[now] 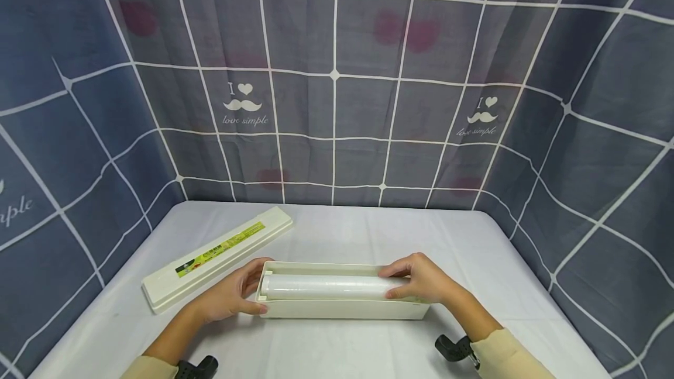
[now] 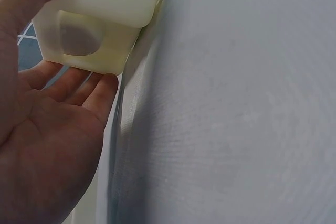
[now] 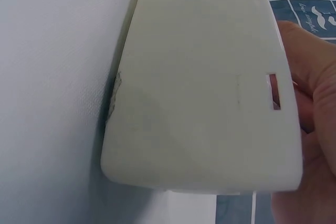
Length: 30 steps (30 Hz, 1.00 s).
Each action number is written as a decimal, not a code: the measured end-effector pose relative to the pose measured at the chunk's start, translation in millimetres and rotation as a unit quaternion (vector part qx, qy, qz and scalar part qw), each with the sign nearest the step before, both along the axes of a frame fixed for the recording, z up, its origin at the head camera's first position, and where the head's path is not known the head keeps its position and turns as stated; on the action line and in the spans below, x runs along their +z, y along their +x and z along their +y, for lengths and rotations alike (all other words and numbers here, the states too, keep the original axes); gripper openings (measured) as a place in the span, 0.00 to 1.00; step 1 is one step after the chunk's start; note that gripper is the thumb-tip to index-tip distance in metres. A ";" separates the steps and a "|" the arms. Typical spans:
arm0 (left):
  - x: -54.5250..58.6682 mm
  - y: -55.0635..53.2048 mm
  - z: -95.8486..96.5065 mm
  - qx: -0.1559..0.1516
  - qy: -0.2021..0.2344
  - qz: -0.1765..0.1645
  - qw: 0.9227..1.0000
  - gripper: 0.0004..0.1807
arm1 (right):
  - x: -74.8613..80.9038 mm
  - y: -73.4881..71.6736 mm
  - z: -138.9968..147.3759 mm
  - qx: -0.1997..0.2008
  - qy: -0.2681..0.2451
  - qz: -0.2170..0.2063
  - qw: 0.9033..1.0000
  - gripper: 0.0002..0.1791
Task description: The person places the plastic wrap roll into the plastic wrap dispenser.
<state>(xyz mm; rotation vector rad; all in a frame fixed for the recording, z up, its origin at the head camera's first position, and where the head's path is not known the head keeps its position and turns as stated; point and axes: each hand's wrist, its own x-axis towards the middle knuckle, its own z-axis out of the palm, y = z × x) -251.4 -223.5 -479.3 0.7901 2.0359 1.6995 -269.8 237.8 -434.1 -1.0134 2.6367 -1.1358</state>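
Note:
A long cream plastic box (image 1: 342, 310) stands lidless on the table, with a white roll of cling film (image 1: 326, 287) lying lengthwise inside. My left hand (image 1: 231, 294) grips the box's left end, thumb at the front corner and fingers round the end and back. In the left wrist view, those fingertips sit against the end wall (image 2: 113, 40). At the other end, my right hand (image 1: 421, 281) reaches over the box and holds the roll's right end between thumb and fingers. The right wrist view shows the box's front wall (image 3: 194, 103), which partly hides that hand.
The matching cream lid (image 1: 253, 244) with a yellow-green label lies slanted behind and left of the box. A white cloth covers the table (image 1: 342, 350). Grey-blue checked curtains (image 1: 363, 104) enclose the back and both sides.

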 end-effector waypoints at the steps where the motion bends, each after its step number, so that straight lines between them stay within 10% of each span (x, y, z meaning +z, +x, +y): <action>1: 0.0 -0.1 0.1 -0.001 0.000 0.000 1.000 0.52 | -0.2 0.4 0.4 -0.001 -0.004 0.004 1.000 0.22; 30: -2.2 -0.5 0.6 -0.003 0.007 0.014 1.000 0.51 | -8.6 23.5 40.5 -0.060 -0.136 0.053 0.987 0.19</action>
